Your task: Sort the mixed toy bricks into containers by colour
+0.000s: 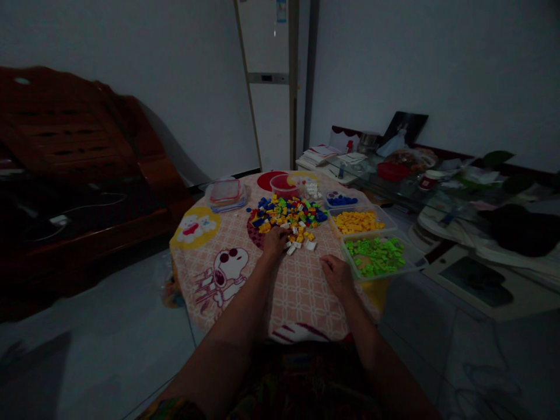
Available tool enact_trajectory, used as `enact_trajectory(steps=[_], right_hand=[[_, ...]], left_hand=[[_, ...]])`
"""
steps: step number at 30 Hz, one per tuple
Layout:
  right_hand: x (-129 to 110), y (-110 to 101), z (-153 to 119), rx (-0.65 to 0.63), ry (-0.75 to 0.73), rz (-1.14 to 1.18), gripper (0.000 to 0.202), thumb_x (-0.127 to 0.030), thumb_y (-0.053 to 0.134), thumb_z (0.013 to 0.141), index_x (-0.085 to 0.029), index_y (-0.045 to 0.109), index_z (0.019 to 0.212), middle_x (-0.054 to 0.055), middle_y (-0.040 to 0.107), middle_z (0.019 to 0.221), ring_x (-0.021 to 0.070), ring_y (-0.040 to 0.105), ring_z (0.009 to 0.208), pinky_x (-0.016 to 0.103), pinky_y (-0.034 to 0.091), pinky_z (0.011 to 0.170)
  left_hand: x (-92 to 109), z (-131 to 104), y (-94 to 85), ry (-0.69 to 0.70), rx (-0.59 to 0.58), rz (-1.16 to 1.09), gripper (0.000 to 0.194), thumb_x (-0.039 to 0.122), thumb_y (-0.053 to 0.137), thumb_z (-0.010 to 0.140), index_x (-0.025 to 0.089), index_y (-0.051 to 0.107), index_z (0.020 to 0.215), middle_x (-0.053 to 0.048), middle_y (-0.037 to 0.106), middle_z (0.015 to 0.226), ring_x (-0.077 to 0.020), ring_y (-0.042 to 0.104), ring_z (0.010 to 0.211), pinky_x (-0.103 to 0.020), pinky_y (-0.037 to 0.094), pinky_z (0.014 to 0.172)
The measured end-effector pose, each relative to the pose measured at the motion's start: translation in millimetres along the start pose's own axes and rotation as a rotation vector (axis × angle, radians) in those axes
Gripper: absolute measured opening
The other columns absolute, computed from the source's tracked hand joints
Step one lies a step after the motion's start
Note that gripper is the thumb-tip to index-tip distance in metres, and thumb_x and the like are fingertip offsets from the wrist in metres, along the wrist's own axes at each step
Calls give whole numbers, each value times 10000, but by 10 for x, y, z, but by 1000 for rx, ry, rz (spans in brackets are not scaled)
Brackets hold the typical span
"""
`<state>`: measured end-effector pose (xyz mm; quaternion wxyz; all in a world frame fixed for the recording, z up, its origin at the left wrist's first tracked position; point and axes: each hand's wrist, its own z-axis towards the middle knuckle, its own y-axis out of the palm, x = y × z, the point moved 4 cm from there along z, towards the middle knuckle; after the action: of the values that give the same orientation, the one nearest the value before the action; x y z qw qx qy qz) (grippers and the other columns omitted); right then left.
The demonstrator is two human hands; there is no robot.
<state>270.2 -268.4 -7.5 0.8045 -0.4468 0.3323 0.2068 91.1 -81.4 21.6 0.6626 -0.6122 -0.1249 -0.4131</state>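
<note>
A heap of small mixed-colour bricks (291, 214) lies in the middle of a small table covered by a cartoon-print cloth (227, 268). My left hand (275, 241) rests at the near edge of the heap, fingers down among the bricks; whether it holds one is hidden. My right hand (336, 273) lies loosely curled on the cloth beside a clear tray of green bricks (376, 256). Behind that tray stand a tray of yellow bricks (359, 221) and a small tub of blue bricks (341, 200).
A red tub (284, 185) and stacked clear lids (226, 192) sit at the table's far side. A dark wooden sofa (79, 175) stands left, a cluttered glass table (415, 175) right. The room is dim, with a tiled floor.
</note>
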Motion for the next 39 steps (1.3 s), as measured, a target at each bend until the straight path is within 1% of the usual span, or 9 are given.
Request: enact_trajectory(steps=[9,13,19,22,25,29,33,36,39], right_hand=[[-6,2,4,-11,7,6,251,-296,544,944,-243,789,931,60,800,907,209,721,826,298,515,781],[-1,7,-1,-15,0,11,258,-308,538,953,-240,787,934,61,798,910,207,713,818,296,511,779],[2,8,-3,-2,-31,32,294,-312,511,958,-214,789,947,87,798,936,226,723,858,310,522,812],[14,12,1,-1,-37,30,277,-292,516,938,-214,779,905,79,782,883,225,709,810,306,516,779],[20,18,5,-14,-24,10,243,-269,534,920,-228,765,857,54,760,819,213,688,766,287,501,736],[-2,14,-1,-9,-19,16,251,-259,529,931,-228,777,901,63,785,890,217,708,831,289,510,776],[-14,15,-10,-19,-4,-3,254,-281,537,960,-232,782,911,57,783,883,207,706,822,290,510,800],[-6,16,-5,-29,7,-28,258,-284,535,965,-229,784,925,66,789,906,210,713,837,296,509,807],[9,21,7,-41,17,-43,259,-287,533,964,-228,782,928,69,792,912,212,718,842,299,509,804]], left_hand=[[-24,3,-20,-90,89,-182,193,92,640,843,205,792,882,-55,802,943,-216,732,898,-324,560,873],[143,59,15,-82,187,-265,193,98,654,814,204,800,885,-43,806,954,-211,734,922,-330,568,905],[705,119,541,6,27,-489,227,53,679,769,182,813,899,-47,818,937,-201,759,885,-345,609,891],[991,118,799,111,-71,-636,293,63,663,809,180,826,1022,-85,830,1076,-217,776,995,-377,616,963],[1137,114,884,271,-111,-688,454,71,639,835,191,787,1247,-110,778,1312,-230,753,1145,-404,588,1058],[913,101,739,255,-37,-532,553,24,615,804,189,758,1312,-118,770,1321,-235,744,1138,-419,581,1071],[466,31,395,102,98,-280,393,74,626,853,179,805,1187,-105,802,1171,-245,739,1096,-420,580,1042],[215,-28,148,25,111,-110,288,86,651,861,182,842,1054,-104,807,1127,-253,742,1086,-387,572,1014],[87,-62,-6,4,40,-8,274,103,654,880,195,861,1034,-104,813,1130,-262,750,1074,-380,566,996]])
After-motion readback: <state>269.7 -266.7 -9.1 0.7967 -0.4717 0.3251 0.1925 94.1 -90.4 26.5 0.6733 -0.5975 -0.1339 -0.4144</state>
